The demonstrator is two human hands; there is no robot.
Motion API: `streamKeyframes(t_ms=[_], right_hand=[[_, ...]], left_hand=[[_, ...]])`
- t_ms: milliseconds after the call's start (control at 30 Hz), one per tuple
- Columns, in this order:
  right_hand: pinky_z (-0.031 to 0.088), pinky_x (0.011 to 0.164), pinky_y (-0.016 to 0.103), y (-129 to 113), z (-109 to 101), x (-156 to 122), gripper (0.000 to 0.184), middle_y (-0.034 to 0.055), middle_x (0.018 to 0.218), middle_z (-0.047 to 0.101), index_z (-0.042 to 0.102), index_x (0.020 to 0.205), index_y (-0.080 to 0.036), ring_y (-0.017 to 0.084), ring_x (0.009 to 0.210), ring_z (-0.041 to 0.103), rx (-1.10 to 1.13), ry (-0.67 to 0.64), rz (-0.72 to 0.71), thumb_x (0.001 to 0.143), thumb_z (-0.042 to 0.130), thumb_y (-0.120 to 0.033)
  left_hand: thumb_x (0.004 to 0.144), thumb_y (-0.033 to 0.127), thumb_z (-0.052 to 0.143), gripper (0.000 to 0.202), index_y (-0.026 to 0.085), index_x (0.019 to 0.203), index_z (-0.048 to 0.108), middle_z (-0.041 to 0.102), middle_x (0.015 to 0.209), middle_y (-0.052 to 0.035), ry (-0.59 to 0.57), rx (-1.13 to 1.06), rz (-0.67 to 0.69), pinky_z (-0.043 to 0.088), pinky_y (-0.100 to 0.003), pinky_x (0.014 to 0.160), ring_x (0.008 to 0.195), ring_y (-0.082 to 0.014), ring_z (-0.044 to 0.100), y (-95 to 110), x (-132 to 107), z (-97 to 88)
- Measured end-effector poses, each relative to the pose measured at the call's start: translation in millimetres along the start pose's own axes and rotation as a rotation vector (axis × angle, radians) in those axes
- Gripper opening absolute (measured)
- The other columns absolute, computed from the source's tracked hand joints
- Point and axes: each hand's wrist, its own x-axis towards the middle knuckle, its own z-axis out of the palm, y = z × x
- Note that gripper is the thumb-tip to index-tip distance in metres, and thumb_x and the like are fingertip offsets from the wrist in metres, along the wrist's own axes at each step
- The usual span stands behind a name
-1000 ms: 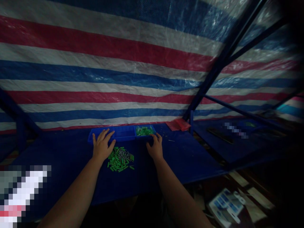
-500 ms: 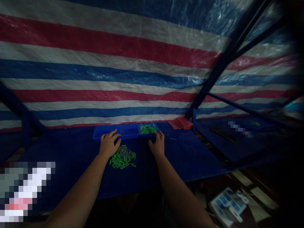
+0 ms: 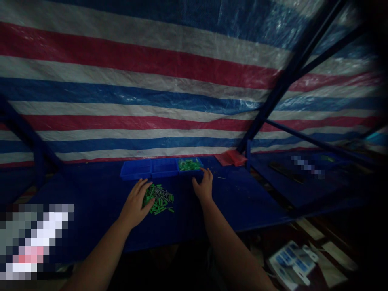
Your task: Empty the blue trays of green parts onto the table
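A pile of small green pieces mixed with grey metal pins (image 3: 159,198) lies on the dark blue table (image 3: 91,202). My left hand (image 3: 136,203) rests at the pile's left edge, fingers stretched out and apart, holding nothing. My right hand (image 3: 203,186) is open too, its fingers spread near the right end of a blue tray with three compartments (image 3: 162,168). The tray's right compartment holds green pieces (image 3: 189,164); the other two look bare.
A striped red, white and blue tarp (image 3: 151,81) hangs behind the table. A red tray (image 3: 232,157) sits by a dark blue frame post (image 3: 248,155). A second blue table (image 3: 303,173) stands to the right. Blue and white packets (image 3: 291,262) lie on the floor.
My left hand has come back from the tray's left end to the pile's edge. My right hand has let go of the tray's right end and opened. The view has shifted slightly.
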Motion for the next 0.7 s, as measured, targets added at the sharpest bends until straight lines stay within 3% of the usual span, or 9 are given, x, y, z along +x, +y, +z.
streamKeyframes(t_ms=[100, 233, 300, 467, 600, 700], right_hand=[[0.033, 0.115, 0.05, -0.6, -0.4, 2.2, 0.057, 0.0189, 0.145, 0.037, 0.049, 0.137, -0.017, 0.032, 0.14, 0.035, 0.0, -0.004, -0.012, 0.083, 0.059, -0.036], [0.03, 0.115, 0.053, -3.5, -7.6, 17.2, 0.062, 0.0182, 0.149, 0.036, 0.046, 0.141, -0.019, 0.032, 0.141, 0.033, -0.075, 0.029, -0.112, 0.084, 0.061, -0.039], [0.031, 0.113, 0.055, -5.7, -13.8, 32.7, 0.071, 0.0174, 0.151, 0.035, 0.042, 0.145, -0.021, 0.033, 0.141, 0.034, -0.124, -0.015, -0.167, 0.081, 0.066, -0.044], [0.035, 0.111, 0.054, -14.8, -21.3, 85.3, 0.095, 0.0146, 0.155, 0.032, 0.044, 0.146, -0.027, 0.035, 0.14, 0.037, -0.247, -0.339, -0.347, 0.063, 0.082, -0.054], [0.038, 0.11, 0.047, -26.1, -10.9, 117.7, 0.082, 0.0138, 0.146, 0.045, 0.052, 0.141, -0.024, 0.031, 0.133, 0.046, -0.272, -0.631, -0.485, 0.069, 0.081, -0.048], [0.045, 0.103, 0.045, -33.8, 0.3, 129.8, 0.068, 0.0125, 0.127, 0.059, 0.06, 0.133, -0.023, 0.029, 0.116, 0.058, -0.304, -0.716, -0.493, 0.071, 0.079, -0.045]], left_hand=[[0.094, 0.051, 0.05, 0.068, 0.028, 0.154, 0.026, 0.03, 0.16, -0.0093, -0.158, 0.041, 0.035, 0.025, -0.055, 0.12, 0.149, -0.0305, 0.025, 0.7, -13.2, 13.7], [0.092, 0.057, 0.052, 0.078, 0.028, 0.157, 0.019, 0.017, 0.164, -0.0098, -0.162, 0.044, 0.09, 0.021, -0.057, 0.121, 0.151, -0.0323, 0.013, 11.8, -8.8, 21.9], [0.086, 0.064, 0.057, 0.086, 0.03, 0.156, 0.022, 0.015, 0.165, -0.0093, -0.169, 0.042, 0.134, 0.02, -0.06, 0.12, 0.151, -0.0354, 0.012, 17.5, -6.0, 23.4], [0.071, 0.075, 0.066, 0.098, 0.035, 0.153, 0.031, 0.021, 0.163, -0.0095, -0.177, 0.062, 0.153, 0.015, -0.066, 0.118, 0.15, -0.0396, 0.015, 21.0, -6.2, 26.4], [0.073, 0.072, 0.066, 0.091, 0.037, 0.151, 0.035, 0.023, 0.163, -0.0081, -0.185, 0.054, 0.158, 0.013, -0.064, 0.119, 0.149, -0.0369, 0.02, 20.0, -7.0, 26.6], [0.077, 0.069, 0.064, 0.083, 0.038, 0.149, 0.038, 0.026, 0.162, -0.0062, -0.186, 0.046, 0.16, 0.013, -0.062, 0.12, 0.149, -0.0348, 0.021, 20.3, -6.9, 25.6]])
